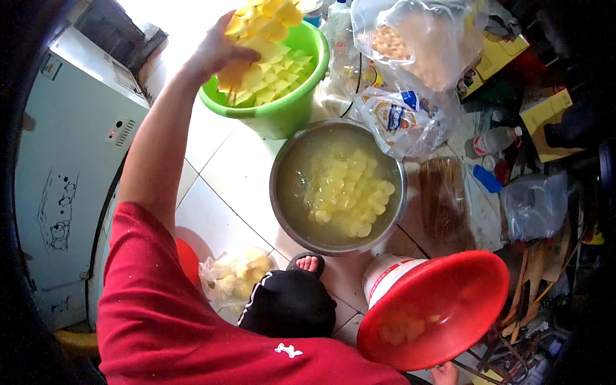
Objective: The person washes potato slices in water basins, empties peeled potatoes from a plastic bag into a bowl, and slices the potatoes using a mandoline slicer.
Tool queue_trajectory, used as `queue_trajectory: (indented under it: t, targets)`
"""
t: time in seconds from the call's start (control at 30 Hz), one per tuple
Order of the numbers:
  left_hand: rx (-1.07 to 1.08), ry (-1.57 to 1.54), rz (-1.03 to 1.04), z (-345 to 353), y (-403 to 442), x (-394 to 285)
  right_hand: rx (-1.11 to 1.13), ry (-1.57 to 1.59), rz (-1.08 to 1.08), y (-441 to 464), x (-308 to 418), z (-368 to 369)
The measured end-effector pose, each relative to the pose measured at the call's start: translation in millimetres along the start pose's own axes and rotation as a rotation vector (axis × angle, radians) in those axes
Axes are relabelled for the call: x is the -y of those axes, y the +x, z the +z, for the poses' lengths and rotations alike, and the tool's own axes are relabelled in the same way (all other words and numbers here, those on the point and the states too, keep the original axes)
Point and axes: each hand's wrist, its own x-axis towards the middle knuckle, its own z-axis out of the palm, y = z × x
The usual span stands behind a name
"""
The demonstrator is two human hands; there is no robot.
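My left hand reaches over the green bucket, its thumb and fingers around a clump of yellow slices. Paler yellow slices fill the bucket below it; some fingers are hidden. My right hand is at the bottom right, its fingers at the lower rim of a tilted red basin. A few pale pieces lie inside this basin. Between the hands, a round metal basin holds cloudy water with many yellow pieces in it.
A white appliance stands on the left. Near my foot lies a clear bag of pale yellow pieces. A white bucket is behind the red basin. Plastic bags, a bottle and boxes crowd the right.
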Motion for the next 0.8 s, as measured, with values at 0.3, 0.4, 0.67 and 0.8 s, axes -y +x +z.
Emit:
queue_trajectory:
  t: [0.3, 0.4, 0.67, 0.8]
  targets:
    - [0.095, 0.078, -0.270, -11.5, 73.8, 145.2, 0.059, -0.040, 0.080, 3.9, -8.5, 9.1]
    - [0.059, 0.352, -0.282, -13.2, 84.6, 175.2, 0.059, 0.003, 0.014, 4.2, -19.6, 16.9]
    - [-0.089, 0.799, -0.082, 23.3, 48.1, 96.7, 0.123, 0.029, 0.033, 2.5, -25.3, 20.2]
    - [0.062, 0.904, -0.252, 57.7, 32.8, 90.3, 0.135, 0.042, 0.030, 5.6, -23.7, 17.7]
